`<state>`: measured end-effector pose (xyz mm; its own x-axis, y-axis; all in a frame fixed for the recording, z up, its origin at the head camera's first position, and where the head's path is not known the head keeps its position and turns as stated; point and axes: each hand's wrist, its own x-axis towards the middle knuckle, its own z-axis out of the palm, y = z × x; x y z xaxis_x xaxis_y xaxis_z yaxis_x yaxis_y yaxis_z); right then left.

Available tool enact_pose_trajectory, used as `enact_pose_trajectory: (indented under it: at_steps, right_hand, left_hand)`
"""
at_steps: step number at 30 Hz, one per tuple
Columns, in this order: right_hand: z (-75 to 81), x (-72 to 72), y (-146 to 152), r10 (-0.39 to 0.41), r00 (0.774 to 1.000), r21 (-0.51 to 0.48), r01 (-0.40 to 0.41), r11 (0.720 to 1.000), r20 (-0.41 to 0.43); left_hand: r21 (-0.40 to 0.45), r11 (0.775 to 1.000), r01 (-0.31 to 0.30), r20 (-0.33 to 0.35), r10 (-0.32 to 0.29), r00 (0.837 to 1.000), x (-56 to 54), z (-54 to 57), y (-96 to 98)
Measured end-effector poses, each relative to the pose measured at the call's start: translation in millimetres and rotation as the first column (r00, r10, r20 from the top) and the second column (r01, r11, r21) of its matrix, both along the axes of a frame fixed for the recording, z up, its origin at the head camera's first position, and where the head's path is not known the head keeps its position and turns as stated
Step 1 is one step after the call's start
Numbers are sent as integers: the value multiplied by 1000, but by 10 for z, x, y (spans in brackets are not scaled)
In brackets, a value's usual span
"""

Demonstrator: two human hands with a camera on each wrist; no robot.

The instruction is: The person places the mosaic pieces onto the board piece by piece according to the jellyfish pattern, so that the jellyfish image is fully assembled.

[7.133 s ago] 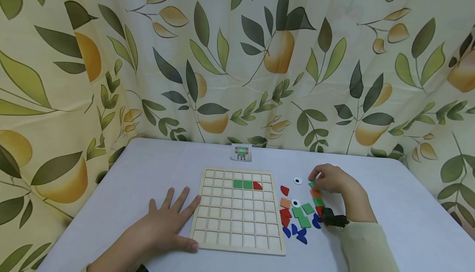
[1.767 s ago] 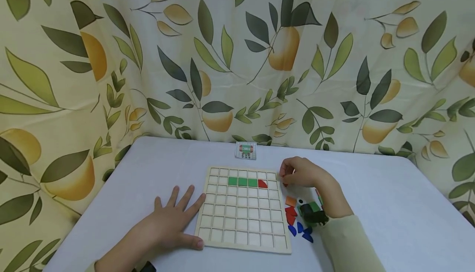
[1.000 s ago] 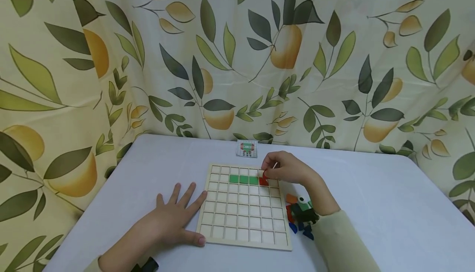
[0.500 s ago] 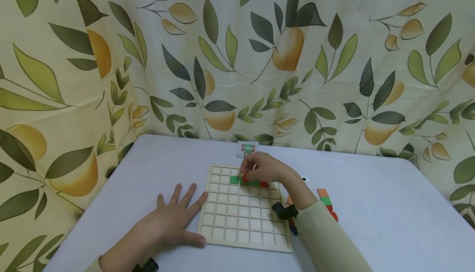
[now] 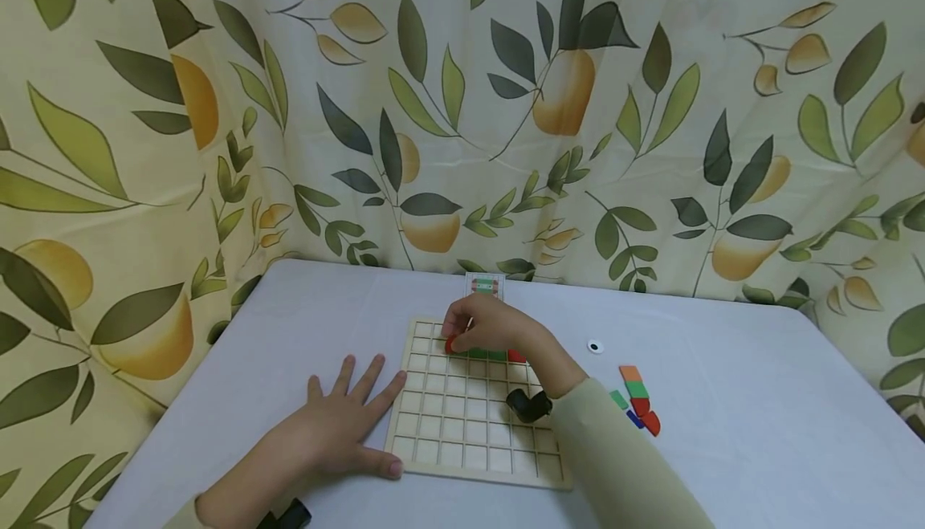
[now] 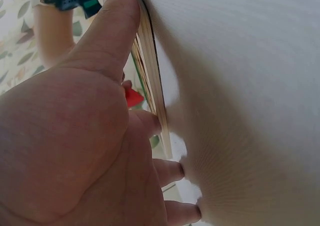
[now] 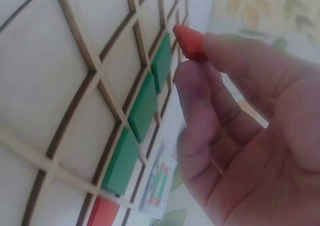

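A square wooden grid board [image 5: 451,437] lies on the table. In its second row from the far edge sit three green square tiles [image 7: 142,107], followed on the right by a red tile [image 5: 516,356], rounded on one side. My right hand [image 5: 499,330] pinches another red tile [image 7: 188,42] between thumb and index finger, just above the left end of that row. The right wrist view shows it tilted and apart from the grid. With fingers spread, my left hand [image 5: 338,426] rests on the table, its thumb and index fingertip at the board's left edge.
A small picture card [image 5: 485,282] lies beyond the board, partly behind the right hand. To the right are a white eye disc [image 5: 595,346], an orange tile [image 5: 630,372] and several green, red and blue pieces. The right sleeve [image 5: 614,449] hides other pieces.
A third green tile has joined the row. My right hand has taken a red tile from beside the board and carried it left over the row. The left hand stays put.
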<state>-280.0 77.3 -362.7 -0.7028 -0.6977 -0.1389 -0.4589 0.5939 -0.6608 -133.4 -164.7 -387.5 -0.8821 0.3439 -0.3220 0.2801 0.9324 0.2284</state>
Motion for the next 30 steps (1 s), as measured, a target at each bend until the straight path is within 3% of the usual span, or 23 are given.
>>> enact_pose_trajectory:
  at_steps: [15, 24, 30]
  right_hand:
    - [-40, -17, -227, -31, 995, 134, 43, 990, -91]
    - [-35, 19, -260, -8, 994, 210, 32, 977, -113]
    - [72, 110, -222, 50, 986, 276, -4, 961, -156]
  left_hand:
    - [-5, 1000, 5, -12, -5, 1000, -19, -15, -1]
    - [2, 1000, 10, -6, -10, 1000, -11, -32, -3]
    - [-4, 1000, 8, -6, -8, 1000, -7, -24, -7]
